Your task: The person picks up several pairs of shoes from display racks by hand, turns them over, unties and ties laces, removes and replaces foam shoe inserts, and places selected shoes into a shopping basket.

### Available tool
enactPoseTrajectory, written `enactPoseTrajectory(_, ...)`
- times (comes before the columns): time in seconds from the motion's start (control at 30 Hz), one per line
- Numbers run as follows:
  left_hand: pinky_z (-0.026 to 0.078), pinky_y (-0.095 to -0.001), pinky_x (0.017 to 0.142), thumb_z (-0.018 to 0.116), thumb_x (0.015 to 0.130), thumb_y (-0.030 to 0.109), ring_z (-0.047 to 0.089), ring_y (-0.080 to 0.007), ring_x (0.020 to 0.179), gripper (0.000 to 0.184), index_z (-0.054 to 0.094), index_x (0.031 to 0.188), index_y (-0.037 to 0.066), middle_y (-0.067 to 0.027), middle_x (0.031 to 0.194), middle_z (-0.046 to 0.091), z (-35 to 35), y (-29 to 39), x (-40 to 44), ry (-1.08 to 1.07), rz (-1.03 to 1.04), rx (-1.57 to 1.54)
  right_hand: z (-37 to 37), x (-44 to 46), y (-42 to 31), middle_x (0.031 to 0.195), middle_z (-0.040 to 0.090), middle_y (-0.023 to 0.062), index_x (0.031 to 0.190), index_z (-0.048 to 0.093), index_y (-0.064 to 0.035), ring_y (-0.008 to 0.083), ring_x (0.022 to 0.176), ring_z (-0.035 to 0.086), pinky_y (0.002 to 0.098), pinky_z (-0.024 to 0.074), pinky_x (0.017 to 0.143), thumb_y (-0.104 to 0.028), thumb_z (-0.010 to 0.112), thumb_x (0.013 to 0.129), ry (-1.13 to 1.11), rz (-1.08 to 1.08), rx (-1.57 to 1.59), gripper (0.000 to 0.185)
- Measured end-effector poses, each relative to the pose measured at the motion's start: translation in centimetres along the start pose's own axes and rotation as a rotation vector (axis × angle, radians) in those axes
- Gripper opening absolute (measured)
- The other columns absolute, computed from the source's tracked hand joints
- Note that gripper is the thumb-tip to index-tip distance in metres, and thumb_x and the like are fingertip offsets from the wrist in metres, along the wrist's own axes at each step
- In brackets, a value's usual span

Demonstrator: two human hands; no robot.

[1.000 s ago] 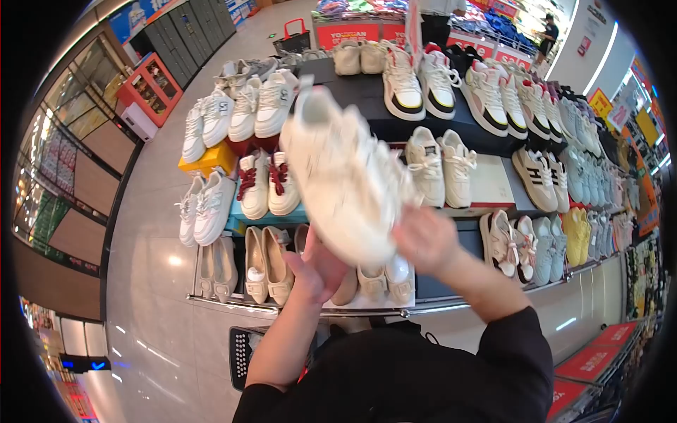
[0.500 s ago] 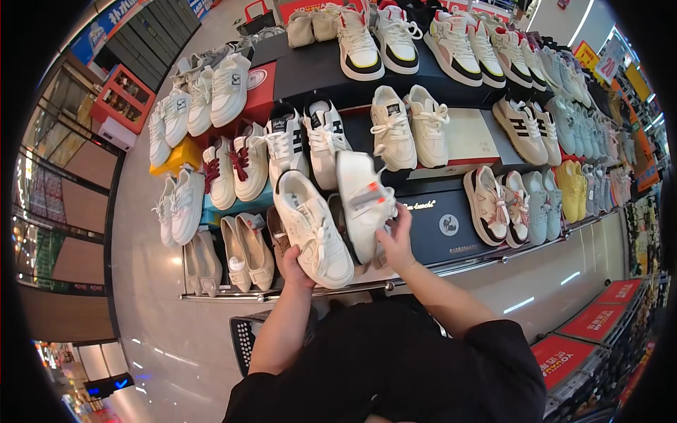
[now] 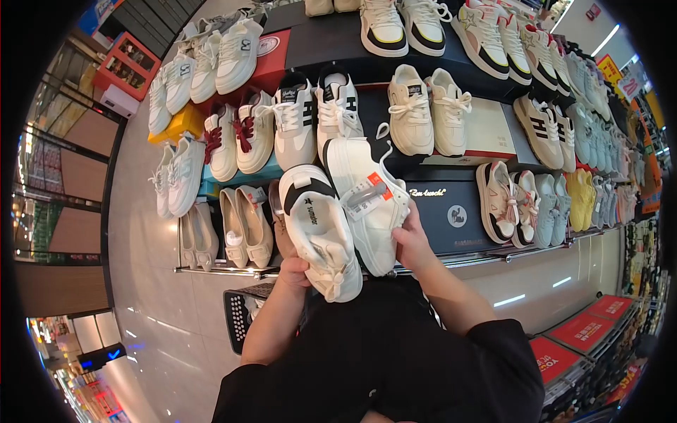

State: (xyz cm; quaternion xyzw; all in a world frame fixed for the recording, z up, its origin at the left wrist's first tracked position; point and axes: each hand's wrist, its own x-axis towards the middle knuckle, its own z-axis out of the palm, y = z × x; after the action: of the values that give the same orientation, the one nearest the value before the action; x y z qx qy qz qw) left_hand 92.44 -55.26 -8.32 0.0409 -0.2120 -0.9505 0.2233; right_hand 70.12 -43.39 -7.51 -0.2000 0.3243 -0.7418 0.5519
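Note:
My left hand (image 3: 293, 272) grips a white sneaker (image 3: 331, 243) by its side near the toe, fingers partly hidden beneath it. Its opening faces up, showing a cream insole with dark lettering and a black heel collar. My right hand (image 3: 414, 245) is closed on a second white sneaker (image 3: 384, 236), tipped on its side with the heel pointing away. A tag (image 3: 370, 199) with an orange-red patch hangs across that shoe. The two sneakers overlap in front of the rack, the left one nearer to me.
Tiered shoe displays stand ahead, with black-and-white sneakers (image 3: 295, 127), cream sneakers (image 3: 410, 116) and beige flats (image 3: 247, 229). A dark shoebox (image 3: 441, 201) lies right of my hands, above a metal rail (image 3: 479, 261). A black basket (image 3: 236, 321) stands low on the left.
Both sneakers have come nearer to my body. The left one has tilted so its insole shows more; the right one has turned, bringing its tag and side into fuller view. The view has shifted slightly.

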Motion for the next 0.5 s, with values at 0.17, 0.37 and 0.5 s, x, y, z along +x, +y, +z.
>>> enactPoseTrajectory(0.17,0.051,-0.0433,0.099,0.077,0.074,0.018,0.064,-0.0301,0.113,0.080,0.041,0.143,-0.001,-0.0184,0.134,0.057,-0.1,1.3,-1.7,-0.004,0.120,0.123,1.5,-1.5,0.2,0.144,0.041,0.0134,0.151,0.014,-0.0052,0.0242,0.136,0.039,0.0406,0.0328,0.113,-0.009,0.066,0.081,-0.104,-0.147,-0.197,0.087)
enactPoseTrajectory(0.37,0.051,-0.0360,0.098,0.055,0.098,0.008,0.059,-0.0203,0.118,0.059,0.030,0.152,0.008,-0.0132,0.135,0.055,-2.2,2.2,-1.6,0.361,0.174,0.555,3.1,-0.4,1.5,0.144,0.039,0.0159,0.152,0.012,-0.0041,0.0245,0.134,0.041,0.0403,0.0329,0.112,-0.003,0.063,0.083,0.082,-0.210,-0.378,0.086)
enactPoseTrajectory(0.5,0.047,-0.0338,0.100,0.046,0.101,0.001,0.055,-0.0201,0.120,0.068,0.012,0.158,0.017,-0.0148,0.136,0.052,-2.2,0.4,-1.8,0.452,0.267,0.677,1.8,0.2,2.6,0.142,0.042,0.0159,0.151,0.015,-0.0037,0.0235,0.129,0.046,0.0367,0.0380,0.109,-0.002,0.066,0.083,0.215,-0.115,-0.512,0.085)
